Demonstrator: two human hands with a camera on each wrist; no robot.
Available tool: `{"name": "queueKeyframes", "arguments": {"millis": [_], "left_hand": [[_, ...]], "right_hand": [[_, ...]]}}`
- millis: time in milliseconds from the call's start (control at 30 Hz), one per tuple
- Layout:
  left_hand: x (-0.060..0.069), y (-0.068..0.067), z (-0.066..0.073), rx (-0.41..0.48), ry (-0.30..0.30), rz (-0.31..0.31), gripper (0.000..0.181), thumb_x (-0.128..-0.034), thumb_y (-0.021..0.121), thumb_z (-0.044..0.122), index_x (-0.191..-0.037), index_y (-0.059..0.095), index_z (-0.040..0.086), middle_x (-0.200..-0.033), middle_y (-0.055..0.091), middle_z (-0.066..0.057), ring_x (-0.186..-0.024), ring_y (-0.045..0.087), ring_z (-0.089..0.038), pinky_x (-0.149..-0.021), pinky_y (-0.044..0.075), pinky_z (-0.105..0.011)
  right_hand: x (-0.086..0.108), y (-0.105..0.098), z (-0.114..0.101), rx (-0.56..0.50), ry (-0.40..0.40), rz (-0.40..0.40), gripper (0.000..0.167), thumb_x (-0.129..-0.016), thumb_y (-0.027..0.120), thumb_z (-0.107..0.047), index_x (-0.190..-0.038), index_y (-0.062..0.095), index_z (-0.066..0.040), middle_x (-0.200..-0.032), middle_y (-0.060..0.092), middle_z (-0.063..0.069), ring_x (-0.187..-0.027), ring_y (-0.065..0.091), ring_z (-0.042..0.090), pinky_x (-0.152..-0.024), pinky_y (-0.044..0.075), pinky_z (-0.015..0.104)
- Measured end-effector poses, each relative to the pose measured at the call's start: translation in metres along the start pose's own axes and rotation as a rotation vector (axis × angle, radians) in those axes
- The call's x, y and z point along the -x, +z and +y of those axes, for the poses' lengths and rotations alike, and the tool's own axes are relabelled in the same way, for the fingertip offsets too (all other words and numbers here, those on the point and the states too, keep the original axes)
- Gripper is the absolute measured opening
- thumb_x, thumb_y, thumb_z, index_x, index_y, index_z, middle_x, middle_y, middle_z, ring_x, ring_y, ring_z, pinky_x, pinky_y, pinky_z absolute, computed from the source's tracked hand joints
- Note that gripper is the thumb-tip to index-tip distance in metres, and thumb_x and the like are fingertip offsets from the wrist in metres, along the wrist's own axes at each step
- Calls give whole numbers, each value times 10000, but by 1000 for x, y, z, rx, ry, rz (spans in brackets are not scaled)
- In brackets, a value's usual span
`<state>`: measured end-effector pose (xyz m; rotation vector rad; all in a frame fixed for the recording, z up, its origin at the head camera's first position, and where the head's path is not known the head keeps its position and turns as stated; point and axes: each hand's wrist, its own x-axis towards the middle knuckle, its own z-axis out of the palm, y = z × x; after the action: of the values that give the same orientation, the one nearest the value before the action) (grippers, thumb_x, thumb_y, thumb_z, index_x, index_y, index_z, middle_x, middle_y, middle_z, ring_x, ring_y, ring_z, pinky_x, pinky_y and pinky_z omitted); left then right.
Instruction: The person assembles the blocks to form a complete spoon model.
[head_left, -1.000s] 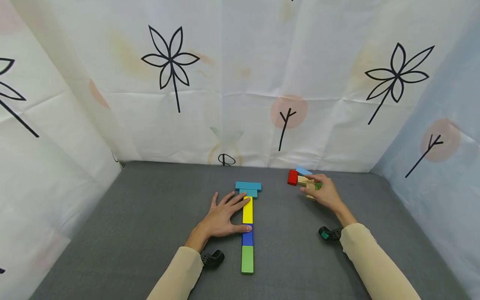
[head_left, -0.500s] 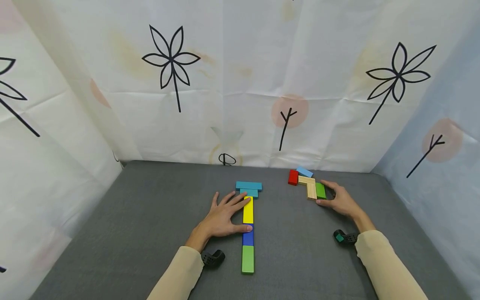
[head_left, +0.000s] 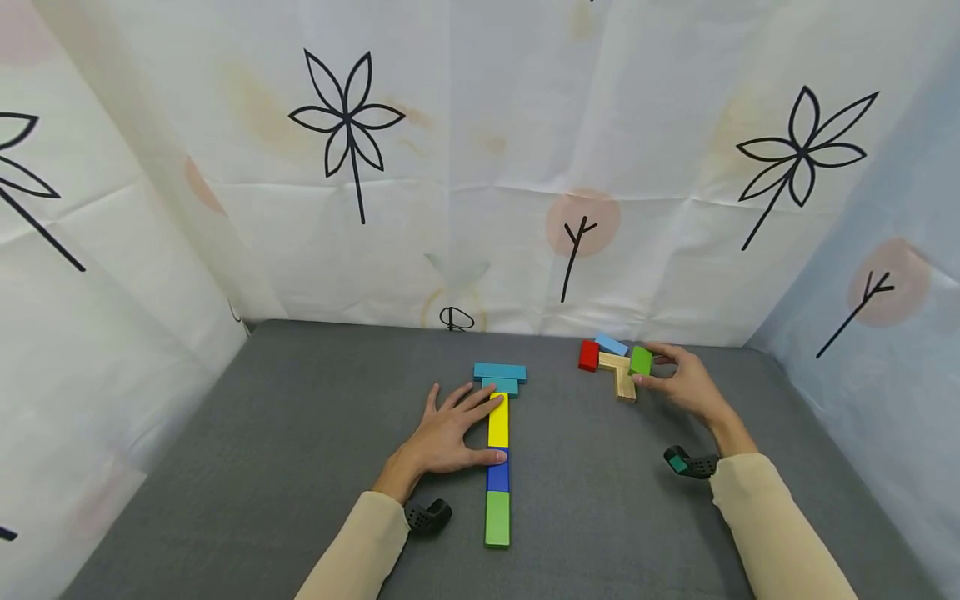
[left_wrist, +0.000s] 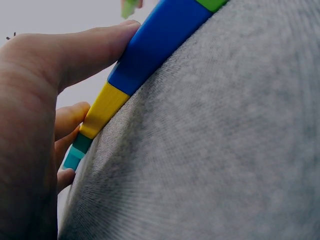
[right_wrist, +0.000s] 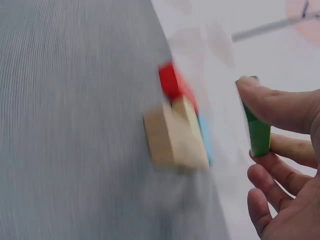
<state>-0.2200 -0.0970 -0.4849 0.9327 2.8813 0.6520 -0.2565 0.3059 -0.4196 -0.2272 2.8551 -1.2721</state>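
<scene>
My right hand (head_left: 693,390) pinches a green block (head_left: 641,361) between thumb and fingers. In the right wrist view that block (right_wrist: 260,135) is raised off the table. My left hand (head_left: 442,440) lies with spread fingers along a line of blocks on the table. Its thumb touches the blue block (head_left: 497,478), its index fingertip the yellow block (head_left: 498,425). A light green block (head_left: 497,518) forms the near end of the line. Two teal blocks (head_left: 499,371) lie crosswise at its far end.
Left of my right hand lie two plain wooden blocks (head_left: 625,387) in an L shape, a red block (head_left: 588,355) and a light blue block (head_left: 611,344). They are close to the back edge of the grey table (head_left: 300,417). A patterned cloth (head_left: 480,167) hangs behind.
My right hand moved right from over the wooden blocks to the green block, took hold of it and lifted it. The left hand stays in place on the line.
</scene>
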Motion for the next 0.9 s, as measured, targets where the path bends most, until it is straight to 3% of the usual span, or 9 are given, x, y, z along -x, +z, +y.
{"name": "queueKeyframes", "arguments": {"millis": [133,367,633,900], "left_hand": [[1,-2,1,15,13,4,910,-863,606,718,-1614,311,296,-1677,205,96,-1544,158,-284,-1145,-97,-699],[1,-3,2,9,0,-1,910,-862,601,727,-1612,313,300,-1678,198,99,-1542,166,-280,-1147,-90,-699],[0,-2,2,21,-20,-11,906,-859,593,738,-1609,323,307,-1677,198,107,-1545,157,-273,-1149,-96,-694],[-1,-1,2,23,-9,-1,906,-865,579,750,-1606,336,289,-1678,205,96,-1543,158,-287,-1145,-89,-702]], "right_hand": [[-13,16,-20,-84,-41,-48,693,-957,742,-237,-1514,428,28,-1483,411,302,-1312,428,487,-981,445,617],[-47,65,-52,-243,-36,-169,632,-952,744,-175,-1491,471,8,-1307,556,265,-1172,549,404,-930,505,508],[-83,118,-84,-217,-51,-241,594,-949,748,-210,-1457,520,-3,-1352,569,195,-1230,515,351,-1038,448,503],[-101,152,-104,-148,-46,-257,593,-963,732,-183,-1463,500,38,-1297,619,205,-1145,592,323,-1011,496,451]]}}
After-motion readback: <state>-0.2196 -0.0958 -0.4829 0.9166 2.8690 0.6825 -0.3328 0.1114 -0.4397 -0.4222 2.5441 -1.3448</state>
